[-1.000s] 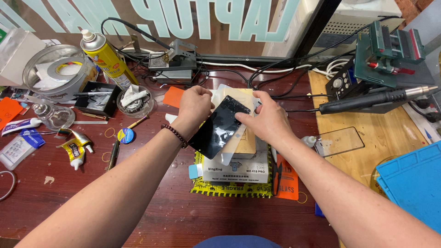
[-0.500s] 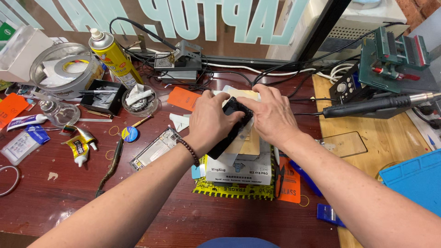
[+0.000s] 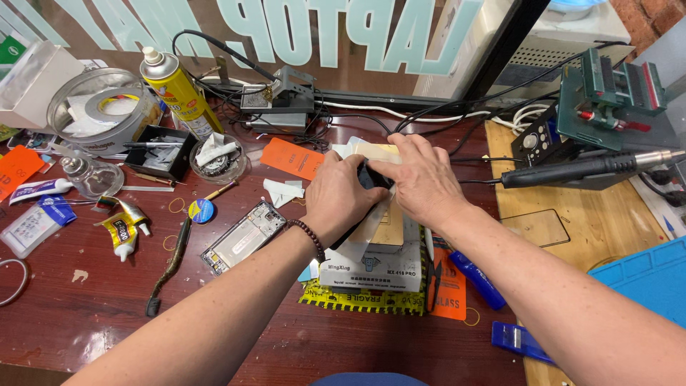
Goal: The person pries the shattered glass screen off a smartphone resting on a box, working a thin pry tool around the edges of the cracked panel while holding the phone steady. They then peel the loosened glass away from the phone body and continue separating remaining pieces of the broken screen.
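Item: dark flat phone part point(image 3: 371, 176) (likely a screen or back panel; mostly hidden), held on top of the white box-shaped heating pad point(image 3: 371, 266), which serves as the landmark here. Left hand point(image 3: 341, 196), with a bead bracelet at the wrist, is closed over the part's near-left end; right hand point(image 3: 421, 179) presses flat across its far-right end, fingertips meeting the left hand's, so both hands are together and clamped on the part. The part lies directly beneath and between the hands, neither nearer; its long axis appears to run diagonally, from near-left to far-right, though which end is the top cannot be told. Left of the pad: bare phone frame point(image 3: 243, 236), yellow spray can point(image 3: 176, 91) farther back. Right of the pad: blue marker point(image 3: 476, 279), black hot-air handle point(image 3: 572, 170), blue mat point(image 3: 643, 282). Beneath the pad: yellow sticker sheet point(image 3: 361, 298), on the reddish wooden bench point(image 3: 93, 314).
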The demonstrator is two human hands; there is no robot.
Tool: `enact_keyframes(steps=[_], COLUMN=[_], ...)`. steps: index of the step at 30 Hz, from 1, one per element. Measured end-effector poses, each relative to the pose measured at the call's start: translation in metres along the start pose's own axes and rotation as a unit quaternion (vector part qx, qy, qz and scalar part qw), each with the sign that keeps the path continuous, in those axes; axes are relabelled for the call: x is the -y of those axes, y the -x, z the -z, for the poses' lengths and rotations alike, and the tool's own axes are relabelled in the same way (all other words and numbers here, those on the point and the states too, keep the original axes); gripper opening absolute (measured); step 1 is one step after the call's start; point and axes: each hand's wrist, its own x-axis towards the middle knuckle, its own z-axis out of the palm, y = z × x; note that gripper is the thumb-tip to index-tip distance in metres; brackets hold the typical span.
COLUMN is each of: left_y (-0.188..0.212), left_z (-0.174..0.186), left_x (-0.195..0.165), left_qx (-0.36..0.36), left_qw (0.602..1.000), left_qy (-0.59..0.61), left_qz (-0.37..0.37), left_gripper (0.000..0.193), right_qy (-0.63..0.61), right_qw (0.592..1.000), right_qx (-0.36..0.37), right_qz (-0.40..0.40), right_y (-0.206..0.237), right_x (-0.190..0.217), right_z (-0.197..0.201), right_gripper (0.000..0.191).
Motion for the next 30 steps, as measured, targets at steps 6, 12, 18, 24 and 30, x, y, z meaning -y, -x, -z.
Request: enact_keyframes(steps=[6, 12, 18, 24, 30], left_y=[0.000, -0.001, -0.002, -0.002, -0.003], left_z=[0.000, 0.000, 0.000, -0.002, 0.000], left_x=[-0.002, -0.001, 0.000, 0.000, -0.001], left_qx=[-0.002, -0.006, -0.007, -0.009, -0.008], left_qw=[1.000, 1.000, 1.000, 1.000, 1.000], left_qy=[-0.005, -0.001, 0.008, -0.001, -0.001], left_qz=[0.003, 0.003, 0.005, 0.005, 0.004], left_gripper=[0.059, 0.057, 0.058, 0.060, 0.061], right_qy=[-0.005, 0.008, 0.000, -0.006, 0.023], right_qw=[1.000, 1.000, 0.999, 0.999, 0.999], right_qx=[-0.015, -0.010, -0.032, -0.036, -0.034], right_qz=[0.021, 0.019, 0.021, 0.023, 0.034], right_y=[-0.006, -0.003, 0.006, -0.004, 0.005], right_x=[-0.002, -0.001, -0.005, -0.001, -0.002], right_z=[0.002, -0.001, -0.003, -0.005, -0.006], right_gripper=[0.054, 0.053, 0.046, 0.055, 0.051])
